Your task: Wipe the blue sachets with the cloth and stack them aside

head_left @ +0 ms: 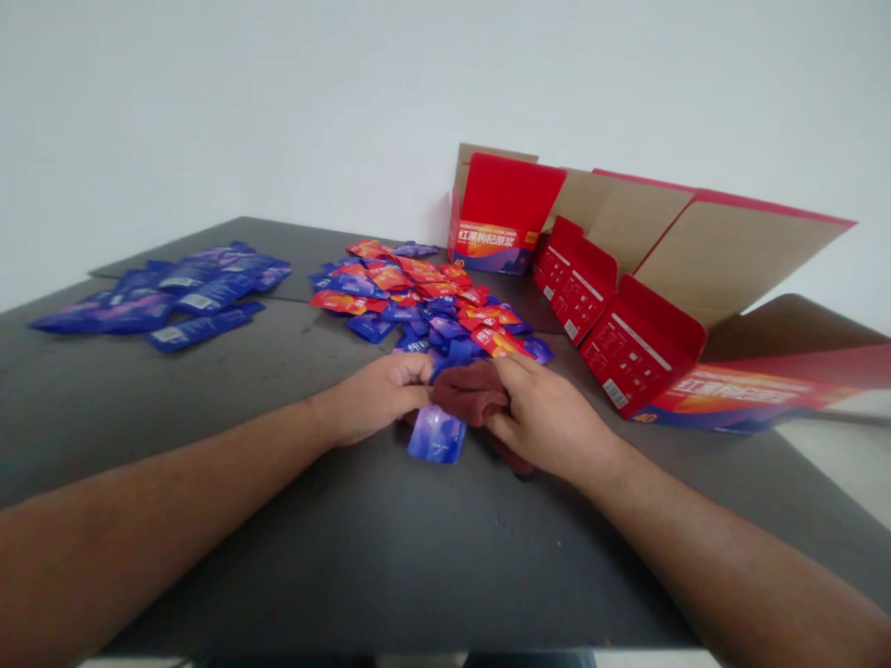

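Observation:
My left hand pinches the top of a small blue-purple sachet, which hangs just above the dark table. My right hand is closed round a dark red cloth and presses it against the sachet's upper part. Both hands meet at the near edge of a heap of red and blue sachets.
A separate spread of blue sachets lies at the far left. Open red cartons stand at the back right, with a large brown cardboard box behind them. A white wall rises behind the table.

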Tool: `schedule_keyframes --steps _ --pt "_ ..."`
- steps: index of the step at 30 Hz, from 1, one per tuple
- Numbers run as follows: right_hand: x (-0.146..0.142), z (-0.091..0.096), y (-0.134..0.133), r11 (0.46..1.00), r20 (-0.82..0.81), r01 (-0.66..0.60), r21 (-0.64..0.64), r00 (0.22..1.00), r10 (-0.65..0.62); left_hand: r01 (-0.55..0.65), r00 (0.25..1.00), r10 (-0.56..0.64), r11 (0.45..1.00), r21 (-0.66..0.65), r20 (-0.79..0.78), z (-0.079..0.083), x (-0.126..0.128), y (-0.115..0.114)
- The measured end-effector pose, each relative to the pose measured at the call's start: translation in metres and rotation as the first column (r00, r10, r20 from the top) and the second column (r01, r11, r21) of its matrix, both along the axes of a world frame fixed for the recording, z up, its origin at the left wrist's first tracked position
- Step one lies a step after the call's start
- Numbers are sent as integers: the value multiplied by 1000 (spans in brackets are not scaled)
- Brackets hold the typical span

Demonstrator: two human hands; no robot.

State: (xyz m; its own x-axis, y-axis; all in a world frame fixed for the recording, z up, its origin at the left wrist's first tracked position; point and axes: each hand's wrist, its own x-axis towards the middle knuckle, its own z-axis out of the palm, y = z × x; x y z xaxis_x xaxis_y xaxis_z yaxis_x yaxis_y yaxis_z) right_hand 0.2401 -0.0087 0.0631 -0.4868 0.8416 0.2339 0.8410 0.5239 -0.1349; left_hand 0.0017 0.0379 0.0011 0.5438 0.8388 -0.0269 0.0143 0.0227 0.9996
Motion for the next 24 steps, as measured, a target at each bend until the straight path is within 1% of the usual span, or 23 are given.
schedule_keyframes --steps 1,2,5,7,8,11,12,13,17,18,19,22,23,24 --pt "0 0 1 1000 -6 21 3 1000 -21 -2 1000 2 1000 1 -4 0 0 0" --pt "0 0 1 1000 -8 14 -2 1000 -14 -3 1000 3 1000 6 -8 1 0 0" --pt "-1 -1 -1 992 16 -121 -49 992 122 -2 1000 3 999 32 -13 2 0 0" --pt "-1 0 -2 985 26 -162 -61 986 164 4 1000 -3 999 33 -4 3 0 0" --pt "-1 0 -2 988 23 -143 -51 989 144 7 1000 -7 1000 23 1 3 0 -1" --pt "0 0 0 1000 -10 -13 -5 1000 13 13 1000 -13 1000 -10 6 4 1 -1" --pt "0 0 0 1000 -15 11 0 1000 -11 9 1000 -9 1000 -7 4 4 1 -1" --pt "0 0 1 1000 -14 10 -4 1000 -10 3 1000 -3 1000 2 1 3 1 -1" --pt "-2 0 -2 988 27 -140 -68 989 142 -10 1000 9 999 32 22 -1 0 0" --pt "-2 0 -3 986 33 -150 -71 988 152 -9 1000 8 1000 28 27 -2 0 0" --pt "-2 0 -3 990 32 -130 -62 991 133 -7 1000 6 1000 20 27 -2 -1 0" --pt "-2 0 0 1000 -3 5 -7 1000 -5 0 1000 0 1000 -5 9 0 -1 0" --pt "-1 0 1 999 -17 36 4 999 -35 4 1000 -4 1000 -1 3 0 -1 0" --pt "-1 0 1 999 -24 39 2 999 -39 7 1000 -7 1000 11 -3 1 -1 0"
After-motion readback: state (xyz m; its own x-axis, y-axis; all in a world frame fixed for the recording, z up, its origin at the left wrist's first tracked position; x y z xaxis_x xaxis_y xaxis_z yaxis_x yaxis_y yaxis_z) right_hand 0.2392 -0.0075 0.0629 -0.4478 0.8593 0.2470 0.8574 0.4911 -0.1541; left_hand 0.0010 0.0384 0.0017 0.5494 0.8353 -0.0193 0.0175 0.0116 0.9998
